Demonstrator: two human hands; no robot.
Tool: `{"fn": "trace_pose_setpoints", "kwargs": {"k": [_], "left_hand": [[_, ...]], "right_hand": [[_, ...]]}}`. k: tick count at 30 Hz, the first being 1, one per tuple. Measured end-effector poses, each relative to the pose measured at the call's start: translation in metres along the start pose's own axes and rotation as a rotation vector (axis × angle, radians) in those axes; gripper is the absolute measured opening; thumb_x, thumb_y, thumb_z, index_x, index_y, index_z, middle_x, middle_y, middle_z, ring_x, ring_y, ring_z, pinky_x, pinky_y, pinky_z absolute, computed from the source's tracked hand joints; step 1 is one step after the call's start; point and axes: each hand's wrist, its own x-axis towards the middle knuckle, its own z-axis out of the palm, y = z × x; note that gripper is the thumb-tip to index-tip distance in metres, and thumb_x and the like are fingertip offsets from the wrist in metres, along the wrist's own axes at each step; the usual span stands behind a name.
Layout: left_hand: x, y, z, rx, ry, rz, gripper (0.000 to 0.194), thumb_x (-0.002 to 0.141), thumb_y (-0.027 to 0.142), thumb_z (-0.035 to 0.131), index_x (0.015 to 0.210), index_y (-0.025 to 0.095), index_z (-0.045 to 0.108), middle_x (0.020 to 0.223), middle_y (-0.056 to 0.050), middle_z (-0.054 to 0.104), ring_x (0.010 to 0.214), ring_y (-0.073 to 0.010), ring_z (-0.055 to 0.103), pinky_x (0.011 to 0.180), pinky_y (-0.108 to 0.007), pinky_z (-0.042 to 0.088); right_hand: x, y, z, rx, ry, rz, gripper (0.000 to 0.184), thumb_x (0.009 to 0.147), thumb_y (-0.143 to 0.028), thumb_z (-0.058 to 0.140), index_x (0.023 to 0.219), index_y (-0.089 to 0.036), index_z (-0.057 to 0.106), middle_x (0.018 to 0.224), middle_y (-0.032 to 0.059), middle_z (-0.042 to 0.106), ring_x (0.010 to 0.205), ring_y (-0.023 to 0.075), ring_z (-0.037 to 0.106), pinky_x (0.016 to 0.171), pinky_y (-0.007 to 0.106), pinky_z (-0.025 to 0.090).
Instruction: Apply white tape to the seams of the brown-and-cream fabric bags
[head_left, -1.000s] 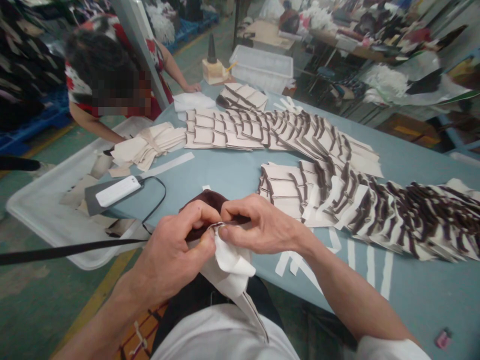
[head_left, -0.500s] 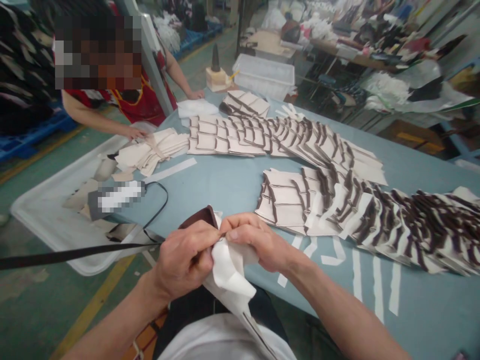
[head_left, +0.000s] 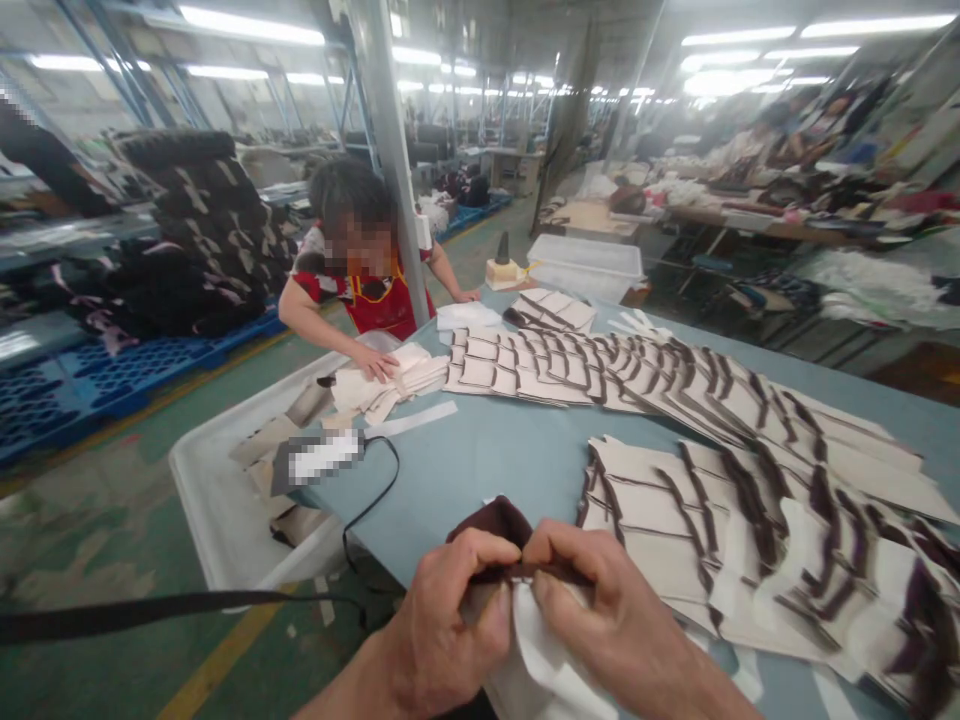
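At the near table edge, my left hand [head_left: 450, 620] and my right hand [head_left: 604, 605] pinch the edge of one fabric piece between thumbs and fingertips. Its dark brown part [head_left: 493, 518] rises behind my fingers, while its white part [head_left: 547, 675] hangs below them. My fingertips almost meet, and they cover part of the gripped edge. Just right of my hands lies a fanned row of cream pieces with dark brown edges [head_left: 645, 495], with white strips on top. A second row of such pieces [head_left: 487, 360] runs behind it.
Across the table [head_left: 480, 455], a co-worker's hand [head_left: 375, 362] rests on stacked cream pieces. A white tub [head_left: 206, 500] holds pieces at the left, near a dark strap [head_left: 187, 605]. A metal post [head_left: 394, 150] stands beside the co-worker. Another white tub [head_left: 585, 265] is behind the table.
The view has tilted up and turned left, so more of the hall shows. My hands have drawn closer together along the held edge, and its brown part is now more visible.
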Motion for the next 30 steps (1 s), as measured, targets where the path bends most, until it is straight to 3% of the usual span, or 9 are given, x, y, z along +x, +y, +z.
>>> {"fn": "trace_pose_setpoints", "kwargs": {"k": [3,5,9,13,19,22,27,30], "left_hand": [[0.006,0.001,-0.017,-0.095,-0.162,-0.160,0.017,0.095,0.021,0.061,0.110,0.023,0.069,0.094,-0.002,0.080,0.081,-0.0188,0.074,0.076,-0.027,0.057],[0.013,0.002,-0.026,-0.169,-0.240,-0.242,0.016,0.101,0.032,0.058,0.101,0.022,0.070,0.088,-0.002,0.075,0.079,-0.0183,0.068,0.074,-0.028,0.052],[0.027,0.003,-0.034,-0.325,-0.388,-0.308,0.054,0.111,0.061,0.046,0.076,0.021,0.055,0.071,0.002,0.054,0.066,-0.0147,0.049,0.062,-0.028,0.038],[0.033,-0.001,-0.039,-0.346,-0.458,-0.334,0.061,0.106,0.072,0.054,0.073,0.020,0.053,0.066,0.005,0.047,0.062,-0.0126,0.042,0.059,-0.027,0.032],[0.032,-0.007,-0.050,-0.352,-0.554,-0.316,0.041,0.104,0.049,0.066,0.077,0.019,0.064,0.065,0.006,0.053,0.059,-0.0111,0.043,0.060,-0.026,0.035],[0.031,-0.006,-0.047,-0.303,-0.565,-0.293,0.026,0.097,0.033,0.068,0.075,0.020,0.061,0.065,0.006,0.054,0.059,-0.0110,0.046,0.060,-0.025,0.035],[0.019,-0.007,-0.025,-0.189,-0.383,-0.158,0.023,0.075,0.012,0.058,0.072,0.024,0.039,0.061,0.009,0.039,0.054,-0.0096,0.036,0.054,-0.027,0.026],[0.012,-0.008,-0.017,-0.153,-0.317,-0.099,0.023,0.077,0.012,0.055,0.075,0.025,0.036,0.062,0.008,0.039,0.054,-0.0099,0.036,0.052,-0.028,0.024]], "right_hand": [[0.003,-0.002,-0.005,-0.151,-0.003,-0.071,0.008,0.079,-0.021,0.046,0.072,-0.024,0.048,0.059,-0.0061,0.042,0.053,0.0121,0.044,0.055,0.027,0.031],[0.004,-0.002,-0.007,-0.223,-0.023,-0.122,0.009,0.080,-0.019,0.046,0.074,-0.024,0.049,0.059,-0.0067,0.043,0.052,0.0112,0.045,0.055,0.026,0.032],[0.006,-0.004,-0.006,-0.335,-0.108,-0.194,0.013,0.084,-0.017,0.047,0.075,-0.024,0.051,0.059,-0.0065,0.046,0.050,0.0102,0.044,0.053,0.027,0.029],[0.006,-0.005,-0.005,-0.414,-0.165,-0.205,0.015,0.088,-0.016,0.049,0.074,-0.023,0.052,0.062,-0.0038,0.057,0.054,0.0112,0.052,0.056,0.028,0.030],[0.003,-0.002,-0.007,-0.404,-0.195,-0.211,0.014,0.086,-0.014,0.053,0.083,-0.022,0.063,0.071,-0.0015,0.070,0.059,0.0129,0.061,0.059,0.027,0.037],[0.001,0.000,-0.006,-0.421,-0.195,-0.219,0.015,0.087,-0.012,0.054,0.084,-0.022,0.065,0.073,-0.0005,0.072,0.063,0.0141,0.066,0.061,0.027,0.039],[-0.002,0.008,-0.003,-0.452,-0.208,-0.327,0.017,0.094,-0.012,0.052,0.087,-0.021,0.064,0.073,0.0003,0.071,0.060,0.0137,0.065,0.058,0.028,0.039],[-0.005,0.013,0.001,-0.432,-0.171,-0.356,0.019,0.096,-0.012,0.049,0.089,-0.021,0.065,0.072,0.0001,0.069,0.059,0.0135,0.062,0.058,0.028,0.039]]}}
